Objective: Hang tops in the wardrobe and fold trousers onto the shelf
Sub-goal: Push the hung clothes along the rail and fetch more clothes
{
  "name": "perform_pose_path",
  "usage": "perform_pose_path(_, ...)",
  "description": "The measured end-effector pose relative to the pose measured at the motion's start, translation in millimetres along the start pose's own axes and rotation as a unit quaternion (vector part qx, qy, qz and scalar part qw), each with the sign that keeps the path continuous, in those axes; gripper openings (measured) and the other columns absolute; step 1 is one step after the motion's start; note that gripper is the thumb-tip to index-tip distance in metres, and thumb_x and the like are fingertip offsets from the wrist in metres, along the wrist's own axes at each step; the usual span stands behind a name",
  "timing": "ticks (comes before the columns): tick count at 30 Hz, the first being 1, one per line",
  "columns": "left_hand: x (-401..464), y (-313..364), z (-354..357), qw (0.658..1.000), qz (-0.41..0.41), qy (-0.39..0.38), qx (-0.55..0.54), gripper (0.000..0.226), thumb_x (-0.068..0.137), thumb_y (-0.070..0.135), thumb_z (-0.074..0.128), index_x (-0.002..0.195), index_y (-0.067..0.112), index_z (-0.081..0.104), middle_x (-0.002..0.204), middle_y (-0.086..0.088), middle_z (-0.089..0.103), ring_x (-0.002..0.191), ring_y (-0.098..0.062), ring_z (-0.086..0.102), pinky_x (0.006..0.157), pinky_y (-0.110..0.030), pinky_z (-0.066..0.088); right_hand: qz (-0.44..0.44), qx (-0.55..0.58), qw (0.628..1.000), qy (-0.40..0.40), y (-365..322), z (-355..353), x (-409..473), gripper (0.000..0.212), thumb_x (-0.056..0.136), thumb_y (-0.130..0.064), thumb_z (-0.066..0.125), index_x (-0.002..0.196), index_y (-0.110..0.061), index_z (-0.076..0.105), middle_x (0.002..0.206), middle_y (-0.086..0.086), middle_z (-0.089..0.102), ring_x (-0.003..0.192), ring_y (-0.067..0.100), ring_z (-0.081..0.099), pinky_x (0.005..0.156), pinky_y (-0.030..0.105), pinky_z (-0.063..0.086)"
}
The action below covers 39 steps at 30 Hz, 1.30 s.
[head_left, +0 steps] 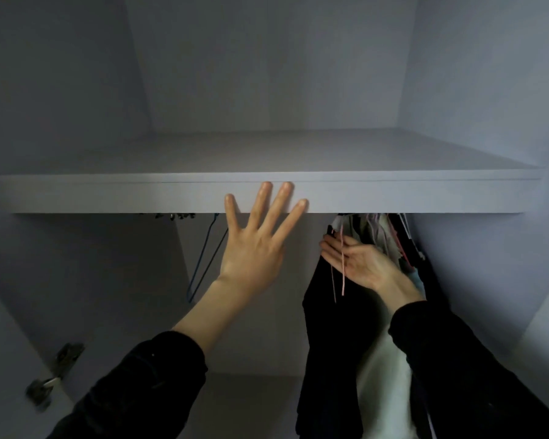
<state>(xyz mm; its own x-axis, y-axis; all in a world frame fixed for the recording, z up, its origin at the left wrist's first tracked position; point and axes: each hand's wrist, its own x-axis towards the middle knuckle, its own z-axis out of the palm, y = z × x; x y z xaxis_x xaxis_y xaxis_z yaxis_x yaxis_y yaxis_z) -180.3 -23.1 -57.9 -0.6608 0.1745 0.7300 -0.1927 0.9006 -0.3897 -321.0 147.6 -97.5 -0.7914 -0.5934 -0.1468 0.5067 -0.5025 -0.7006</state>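
Observation:
I look into a white wardrobe. Its shelf (393, 194) runs across the middle of the view and nothing lies on it. My left hand (254, 245) is spread flat with straight fingers, the fingertips over the shelf's front edge. Below the shelf on the right hang several garments, with a black top (333, 327) in front and a white one (384, 384) beside it. My right hand (355, 261) lies flat, palm up, against the black top near its upper end. A thin pink cord (343, 270) hangs down across that palm.
A blue wire hanger (203, 264) hangs bare under the shelf, left of centre. A metal door hinge (56, 372) sits at the lower left on the wardrobe side. The wardrobe's right wall (488, 248) stands close to the hanging garments.

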Motion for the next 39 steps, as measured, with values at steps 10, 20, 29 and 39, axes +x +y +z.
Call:
perform_pose_path(10, 1, 0, 9, 1.000, -0.007, 0.009, 0.015, 0.112, 0.068, 0.019, 0.073, 0.150, 0.024, -0.003, 0.156, -0.009, -0.005, 0.142, -0.034, -0.015, 0.101, -0.073, 0.002, -0.080, 0.063, 0.989, -0.111, -32, -9, 48, 0.068, 0.029, 0.008, 0.087, 0.094, -0.002, 0.071, 0.099, 0.017, 0.071, 0.090, 0.030, 0.070, 0.071, 0.036, 0.059)
perform_pose_path(20, 3, 2, 13, 0.999, -0.017, 0.016, 0.022, 0.105, 0.073, 0.031, 0.071, 0.149, 0.026, -0.002, 0.154, -0.008, -0.008, 0.141, -0.033, -0.020, 0.100, -0.073, 0.000, -0.088, -0.138, 0.976, 0.140, -43, -23, 84, 0.028, 0.104, -0.009, 0.021, 0.121, -0.003, 0.042, 0.141, 0.025, 0.040, 0.098, 0.035, 0.059, 0.090, 0.039, 0.048)
perform_pose_path(29, 2, 8, 2, 0.999, -0.035, -0.039, 0.001, 0.104, 0.073, 0.030, 0.070, 0.149, 0.024, -0.001, 0.156, -0.008, -0.004, 0.143, -0.035, -0.015, 0.103, -0.073, 0.004, -0.146, -0.434, 0.835, 0.305, -43, -29, 69, 0.018, 0.090, 0.001, 0.046, 0.095, -0.012, 0.058, 0.121, 0.011, 0.053, 0.123, 0.037, 0.050, 0.075, 0.026, 0.053)
perform_pose_path(39, -61, 20, -9, 0.979, -0.076, -0.119, -0.150, 0.068, 0.084, 0.009, 0.057, 0.144, 0.013, 0.026, 0.155, -0.013, 0.018, 0.144, -0.031, 0.000, 0.110, -0.062, 0.011, -0.274, -0.688, 0.655, 0.152, 61, 10, -20, 0.052, 0.086, 0.005, 0.044, 0.137, -0.004, 0.044, 0.138, 0.019, 0.047, 0.124, 0.037, 0.046, 0.100, 0.037, 0.038)
